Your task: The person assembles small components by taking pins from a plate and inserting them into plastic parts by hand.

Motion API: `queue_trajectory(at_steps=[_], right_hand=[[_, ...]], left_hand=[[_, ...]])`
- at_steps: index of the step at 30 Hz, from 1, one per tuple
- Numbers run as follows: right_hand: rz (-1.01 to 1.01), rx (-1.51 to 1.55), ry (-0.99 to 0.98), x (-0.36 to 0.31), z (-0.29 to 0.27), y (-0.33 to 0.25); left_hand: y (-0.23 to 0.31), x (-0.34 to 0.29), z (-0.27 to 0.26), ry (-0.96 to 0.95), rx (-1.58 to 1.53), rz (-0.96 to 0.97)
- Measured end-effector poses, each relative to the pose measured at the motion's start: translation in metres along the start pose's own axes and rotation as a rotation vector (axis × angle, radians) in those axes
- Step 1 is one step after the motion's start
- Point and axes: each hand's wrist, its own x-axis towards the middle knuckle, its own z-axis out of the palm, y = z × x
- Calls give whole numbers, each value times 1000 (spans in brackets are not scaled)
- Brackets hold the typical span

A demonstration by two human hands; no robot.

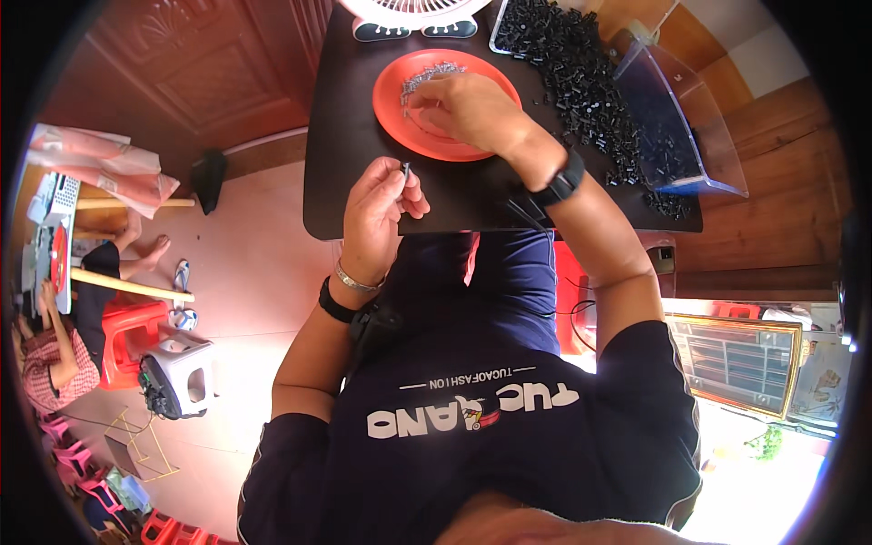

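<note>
Pinching a small dark piece (406,169) between thumb and fingertips, a worker's left hand (371,211) hangs over a dark table (336,150), just off the near side of a red plate (387,109). The right hand (477,111), a black band (559,181) around its wrist, reaches over the plate, fingers bent toward a scatter of silver bits (442,70); whether they grip any cannot be told. At right, black bits (589,102) lie heaped across the table beside a clear bin (670,109). A fan (418,7) stands beyond the plate; at far left, another person (64,363) appears in a checked shirt.
</note>
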Motion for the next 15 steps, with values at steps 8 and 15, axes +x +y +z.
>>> queue_trajectory(at_steps=[8,15], right_hand=[[42,-161,-97,19,31,9],[37,-60,-14,8,19,9]], left_hand=[[-3,-2,-4,5,-30,-9],[-5,-2,-5,-17,-49,8]])
